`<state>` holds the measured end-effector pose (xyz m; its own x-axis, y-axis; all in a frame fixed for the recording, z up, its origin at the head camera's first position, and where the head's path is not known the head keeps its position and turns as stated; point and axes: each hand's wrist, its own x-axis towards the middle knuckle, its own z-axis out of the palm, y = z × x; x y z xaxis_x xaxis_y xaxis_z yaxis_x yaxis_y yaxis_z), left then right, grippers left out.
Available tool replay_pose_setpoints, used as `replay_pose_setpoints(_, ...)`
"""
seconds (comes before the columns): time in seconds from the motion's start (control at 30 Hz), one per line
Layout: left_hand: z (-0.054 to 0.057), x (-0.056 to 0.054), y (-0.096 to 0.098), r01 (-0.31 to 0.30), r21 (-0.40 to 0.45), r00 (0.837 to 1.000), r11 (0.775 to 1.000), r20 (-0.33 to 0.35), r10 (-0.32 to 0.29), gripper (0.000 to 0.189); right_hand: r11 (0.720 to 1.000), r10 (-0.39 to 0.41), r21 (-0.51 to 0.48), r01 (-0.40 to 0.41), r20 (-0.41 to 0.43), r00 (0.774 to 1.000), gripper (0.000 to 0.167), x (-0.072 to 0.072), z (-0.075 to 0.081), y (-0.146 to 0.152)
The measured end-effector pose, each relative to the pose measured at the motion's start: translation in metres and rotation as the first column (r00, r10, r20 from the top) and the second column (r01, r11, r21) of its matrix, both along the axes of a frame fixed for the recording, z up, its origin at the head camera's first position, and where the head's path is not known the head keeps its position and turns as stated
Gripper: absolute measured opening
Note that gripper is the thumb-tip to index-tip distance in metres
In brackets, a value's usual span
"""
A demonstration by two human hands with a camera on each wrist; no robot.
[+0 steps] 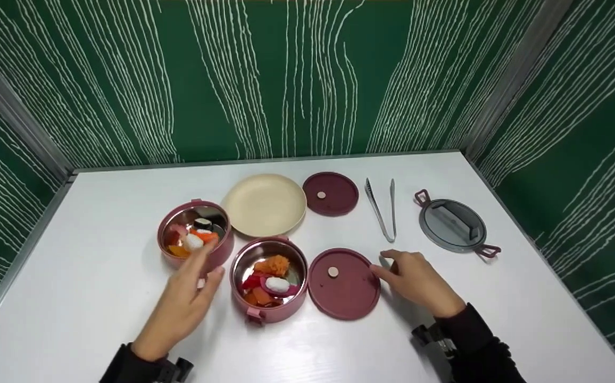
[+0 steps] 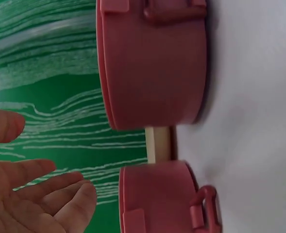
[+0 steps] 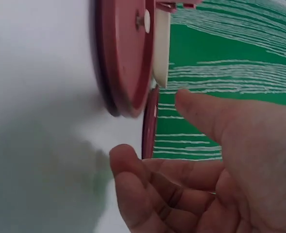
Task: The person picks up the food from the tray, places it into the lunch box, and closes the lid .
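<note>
Reaching forward from the near side, the left hand (image 1: 182, 298) has its fingers extended and relaxed, holding nothing; from the head view its fingertips overlap the rim of the far-left pot (image 1: 226, 249), while the near pot (image 1: 283, 315) stands just to its right. The right hand (image 1: 419, 279) also grips nothing, thumb stretched toward the near lid (image 1: 345, 295) and fingers loosely bent. That lid lies flat just left of the thumb, which the right wrist view shows apart from it.
</note>
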<state>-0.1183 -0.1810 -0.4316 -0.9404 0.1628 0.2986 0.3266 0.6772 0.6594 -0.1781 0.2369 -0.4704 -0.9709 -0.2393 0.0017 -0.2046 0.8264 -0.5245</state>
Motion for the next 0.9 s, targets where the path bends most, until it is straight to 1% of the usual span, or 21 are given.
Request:
replay_pose_setpoints(0.03,-0.003,0.0,0.004,0.019,0.001,1.0,1.0,0.01,-0.019,0.053,1.0,0.008,0.004,-0.008,-0.009,1.0,0.043,0.0,-0.002,-0.002)
replay_pose_setpoints(0.1,-0.01,0.001,0.01,0.024,0.008,0.999,1.0,0.032,-0.024,0.053,1.0,0.022,0.011,-0.021,-0.034,0.999,0.038,-0.001,-0.005,-0.004)
replay_pose_setpoints(0.17,-0.016,0.001,0.014,0.019,0.012,0.998,1.0,0.064,-0.019,0.054,1.0,0.03,0.008,-0.03,-0.048,0.998,0.036,-0.001,-0.008,-0.006)
replay_pose_setpoints(0.2,-0.019,0.001,0.015,0.016,0.011,0.996,1.0,0.082,-0.016,0.055,0.999,0.033,0.007,-0.033,-0.055,0.998,0.038,-0.001,-0.009,-0.007)
replay_pose_setpoints(0.27,-0.023,0.002,0.018,-0.008,0.007,0.993,1.0,0.119,0.007,0.057,0.999,0.038,0.003,-0.038,-0.078,0.996,0.039,-0.002,-0.011,-0.008)
replay_pose_setpoints(0.37,-0.029,0.003,0.021,-0.023,0.012,0.984,1.0,0.175,0.021,0.06,0.999,0.045,-0.002,-0.046,-0.104,0.994,0.035,-0.003,-0.013,-0.009)
replay_pose_setpoints(0.5,-0.032,0.003,0.024,-0.024,0.036,0.974,0.999,0.228,0.015,0.064,0.998,0.05,-0.021,-0.052,-0.111,0.993,0.03,-0.004,-0.015,-0.01)
replay_pose_setpoints(0.67,-0.034,0.003,0.025,-0.028,0.067,0.97,0.997,0.243,0.011,0.064,0.997,0.067,-0.039,-0.073,-0.127,0.99,0.023,-0.005,-0.016,-0.01)
replay_pose_setpoints(0.77,-0.035,0.003,0.025,-0.027,0.07,0.969,0.997,0.246,0.009,0.063,0.997,0.062,-0.043,-0.069,-0.135,0.989,0.02,-0.007,-0.017,-0.011)
replay_pose_setpoints(0.9,-0.037,0.002,0.025,-0.023,0.065,0.972,0.998,0.236,0.007,0.061,0.997,0.047,-0.055,-0.055,-0.125,0.991,0.02,-0.008,-0.017,-0.011)
